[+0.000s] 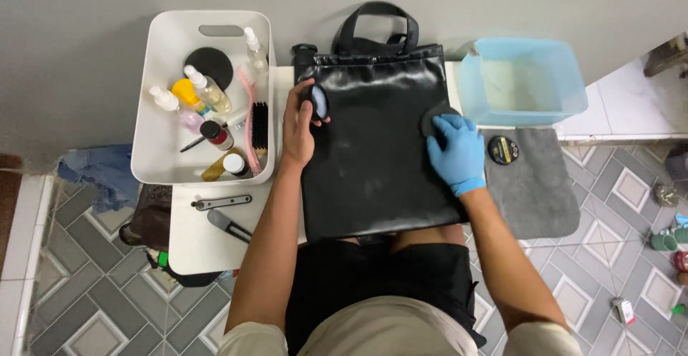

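flatly, left hand point(297, 128) grips a small grey pad point(318, 100); gloved right hand point(457, 153) presses dark sponge point(432, 118) on black bag point(376, 141).

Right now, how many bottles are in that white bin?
6 that I can make out in the white bin: a clear spray bottle, a yellowish spray bottle, a pale pink one, a yellow-capped one, a dark red-capped one, and an amber one. Others may hide beneath.

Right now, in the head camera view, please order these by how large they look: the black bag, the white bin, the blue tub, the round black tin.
1. black bag
2. white bin
3. blue tub, clearly smaller than the bin
4. round black tin, by far the smallest
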